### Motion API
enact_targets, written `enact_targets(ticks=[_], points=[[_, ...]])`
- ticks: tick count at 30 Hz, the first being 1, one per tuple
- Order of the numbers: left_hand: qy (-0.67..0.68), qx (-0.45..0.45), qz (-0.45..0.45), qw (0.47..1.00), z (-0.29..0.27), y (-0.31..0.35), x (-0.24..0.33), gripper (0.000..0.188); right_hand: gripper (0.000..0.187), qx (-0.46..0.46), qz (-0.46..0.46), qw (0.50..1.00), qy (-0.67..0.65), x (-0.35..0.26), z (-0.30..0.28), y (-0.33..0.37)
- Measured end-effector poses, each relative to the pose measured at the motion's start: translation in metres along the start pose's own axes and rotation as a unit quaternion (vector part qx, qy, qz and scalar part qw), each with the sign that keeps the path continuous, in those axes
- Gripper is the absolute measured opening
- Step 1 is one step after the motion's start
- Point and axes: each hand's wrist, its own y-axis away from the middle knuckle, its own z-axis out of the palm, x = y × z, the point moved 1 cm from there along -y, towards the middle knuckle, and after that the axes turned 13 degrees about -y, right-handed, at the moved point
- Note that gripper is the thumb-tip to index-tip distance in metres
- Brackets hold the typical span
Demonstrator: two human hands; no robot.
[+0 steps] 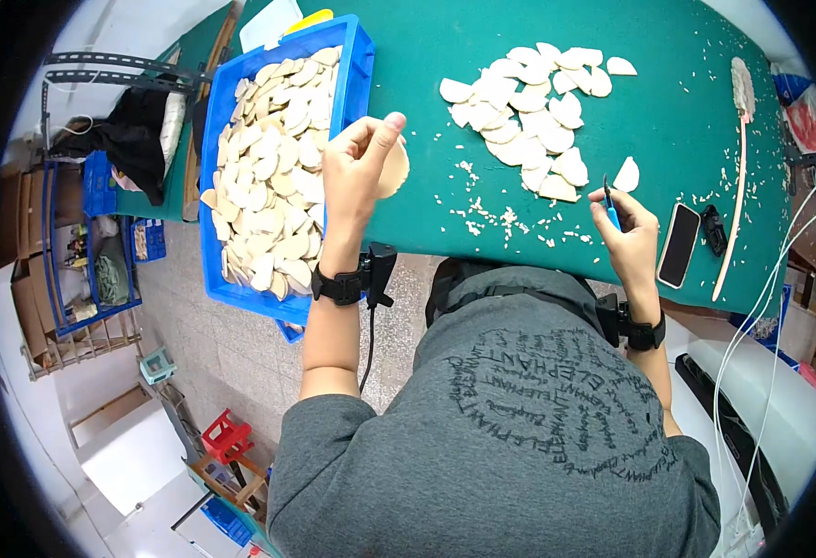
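Observation:
My left hand (355, 167) is closed at the right side of the blue crate, its thumb pointing up. A cream half-moon pad (395, 173) juts out from its fingers, partly hidden behind them. Between the thumb and fingers of my right hand (633, 232) is a small blue-handled cutter (612, 213), its thin dark tip pointing away from me. One loose half-moon pad (627, 175) lies just beyond that hand. Farther off, a spread pile of similar pads (529, 112) rests on the green table (417, 84).
A blue crate (363, 70) full of cream pads stands at the left. Small pale scraps (492, 221) litter the table. To the right lie a phone (679, 245), a black object (713, 230) and a long stick with a fuzzy head (742, 90). White cables (769, 288) hang there.

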Motion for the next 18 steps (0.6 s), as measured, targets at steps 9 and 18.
enact_targets(ticks=[9,18], points=[[-0.472,0.272,0.047,0.837,-0.121,-0.069,-0.072,0.034,0.014,0.033,-0.004,0.999,0.027,0.005,-0.015,0.002],[-0.35,-0.099,0.243,0.899,0.146,-0.05,-0.081,0.027,0.037,0.157,0.101,0.959,0.215,0.069,-0.087,-0.031]])
